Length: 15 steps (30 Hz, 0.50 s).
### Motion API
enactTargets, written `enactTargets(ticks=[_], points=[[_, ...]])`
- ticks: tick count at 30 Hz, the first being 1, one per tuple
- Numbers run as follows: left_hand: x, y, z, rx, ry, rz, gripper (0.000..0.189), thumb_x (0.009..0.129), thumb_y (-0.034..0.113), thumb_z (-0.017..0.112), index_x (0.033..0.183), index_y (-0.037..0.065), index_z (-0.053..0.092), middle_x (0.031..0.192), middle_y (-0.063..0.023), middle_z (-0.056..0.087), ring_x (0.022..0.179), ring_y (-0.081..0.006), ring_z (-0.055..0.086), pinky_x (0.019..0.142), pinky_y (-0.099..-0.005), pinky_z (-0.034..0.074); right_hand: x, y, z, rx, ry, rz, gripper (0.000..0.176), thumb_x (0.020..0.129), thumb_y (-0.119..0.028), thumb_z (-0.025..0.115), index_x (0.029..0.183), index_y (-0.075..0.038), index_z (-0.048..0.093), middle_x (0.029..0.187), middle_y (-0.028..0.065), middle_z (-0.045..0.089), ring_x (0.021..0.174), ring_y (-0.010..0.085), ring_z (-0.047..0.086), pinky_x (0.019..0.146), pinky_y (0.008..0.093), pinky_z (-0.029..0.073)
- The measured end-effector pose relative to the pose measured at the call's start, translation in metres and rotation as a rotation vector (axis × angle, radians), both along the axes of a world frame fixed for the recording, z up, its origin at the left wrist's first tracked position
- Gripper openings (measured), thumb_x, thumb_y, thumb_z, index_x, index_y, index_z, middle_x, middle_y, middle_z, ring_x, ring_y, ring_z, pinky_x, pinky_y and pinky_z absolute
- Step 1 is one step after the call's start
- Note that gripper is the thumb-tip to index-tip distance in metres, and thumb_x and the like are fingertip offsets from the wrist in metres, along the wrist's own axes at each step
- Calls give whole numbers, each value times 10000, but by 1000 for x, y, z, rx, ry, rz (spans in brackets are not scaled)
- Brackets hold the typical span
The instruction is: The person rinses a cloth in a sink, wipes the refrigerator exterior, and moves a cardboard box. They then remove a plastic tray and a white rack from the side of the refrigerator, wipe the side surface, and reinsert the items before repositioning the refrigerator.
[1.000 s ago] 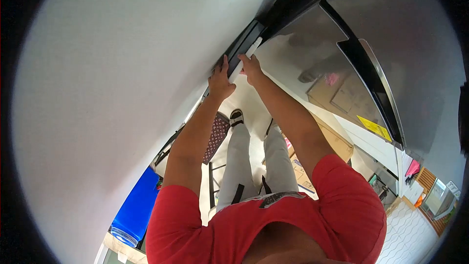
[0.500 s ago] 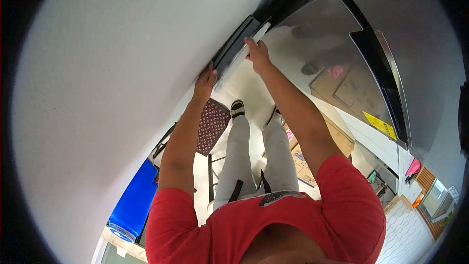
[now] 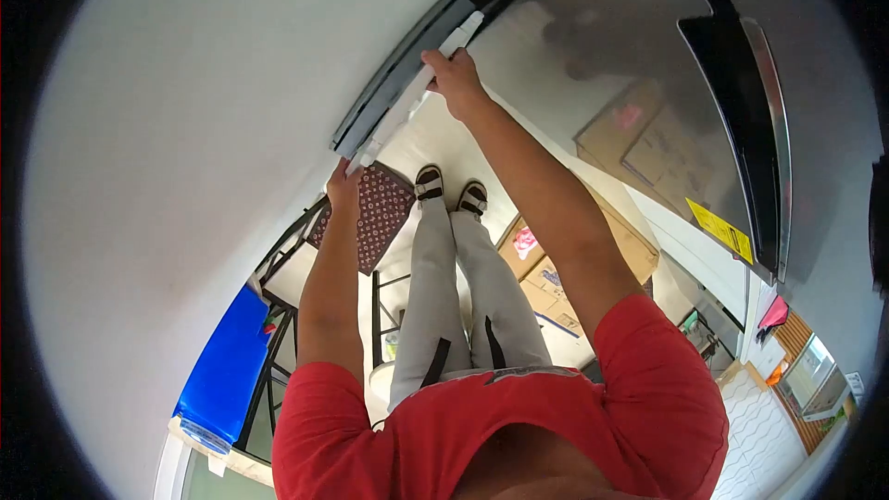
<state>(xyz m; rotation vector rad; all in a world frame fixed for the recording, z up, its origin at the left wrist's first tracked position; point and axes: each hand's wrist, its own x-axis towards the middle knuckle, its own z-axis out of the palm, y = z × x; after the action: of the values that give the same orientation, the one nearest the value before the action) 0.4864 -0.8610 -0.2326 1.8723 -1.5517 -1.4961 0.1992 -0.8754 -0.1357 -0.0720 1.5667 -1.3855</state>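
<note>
A long, narrow grey piece with a white strip along its edge (image 3: 398,83) slants beside a large pale surface (image 3: 204,130). My right hand (image 3: 452,76) is closed on the white strip near the upper end, thumb and fingers around it. Down at the lower end, my left hand (image 3: 344,183) grips the same piece, its fingertips partly hidden behind the edge. Just right of the piece rises a shiny grey appliance door (image 3: 630,46) with a long black handle (image 3: 736,111), and a yellow label (image 3: 719,231) sticks near its lower edge.
Below my hands, a brown patterned mat (image 3: 375,222) lies on the light floor by my sandalled feet (image 3: 429,182). Cardboard boxes (image 3: 556,287) sit to the right of my legs. A blue container (image 3: 222,366) and black metal frame (image 3: 278,287) stand at left.
The grey-and-white piece has moved up and left, showing more of its face. My left hand shifted from its side to its lower end. My feet came closer together.
</note>
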Motion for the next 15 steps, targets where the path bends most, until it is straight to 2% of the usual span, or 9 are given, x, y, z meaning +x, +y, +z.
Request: enactTargets(ticks=[1,3,6,8,10,11,12,14,15], points=[[-6,0,-1,8,-4,-8,418,764,199,669,1124,11,568,867,-64,625,641,-136,544,594,-264,423,-1,10,-18,-11,49,33,358,769,-223,627,991,7,465,886,101,548,786,189,559,663,336,504],[-16,-5,-3,109,-339,-27,225,762,239,673,868,40,673,617,-33,598,568,-132,516,561,-290,405,0,18,-27,-30,93,74,355,773,-220,626,1004,-2,467,890,96,552,788,188,560,655,336,502],[-20,5,-3,-30,-246,80,234,766,282,671,777,48,676,541,-34,558,514,-129,491,541,-299,399,1,27,-34,-13,-20,62,362,773,-216,624,1030,-12,473,916,107,570,824,189,567,658,314,494],[-23,9,-2,-21,-214,104,228,763,257,678,771,30,668,581,-32,583,523,-107,484,524,-290,389,22,25,-35,128,227,249,422,765,-217,627,1090,-4,462,947,132,581,882,221,573,721,324,483],[-30,16,7,-51,-99,199,182,759,188,685,798,11,661,643,-24,608,555,-95,485,522,-271,382,53,43,-7,123,349,276,525,748,-183,617,1181,30,409,984,166,569,941,274,556,829,351,438],[-37,22,29,-205,59,110,204,757,109,678,921,-9,654,727,-18,624,609,-92,506,549,-244,400,63,58,-3,37,356,218,505,742,-147,599,1173,33,407,1034,167,547,952,258,541,825,340,435],[-23,28,6,-135,-64,57,279,762,74,661,1029,-2,629,812,-31,651,678,-105,564,610,-241,444,70,76,-15,29,287,161,486,739,-139,592,1162,22,414,1035,148,537,950,245,534,823,340,432],[-10,48,-16,-252,35,88,301,762,72,659,1055,13,624,847,-70,668,740,-123,610,647,-255,471,72,111,-29,-5,73,-10,443,734,-117,573,1137,-3,429,1018,106,520,934,215,526,814,340,431],[-5,54,-8,-175,-109,46,279,756,79,644,1033,44,640,865,-122,667,748,-186,641,646,-295,489,69,131,-29,-23,-80,-124,419,731,-104,563,1122,-17,438,1000,83,513,920,199,525,806,339,433]])
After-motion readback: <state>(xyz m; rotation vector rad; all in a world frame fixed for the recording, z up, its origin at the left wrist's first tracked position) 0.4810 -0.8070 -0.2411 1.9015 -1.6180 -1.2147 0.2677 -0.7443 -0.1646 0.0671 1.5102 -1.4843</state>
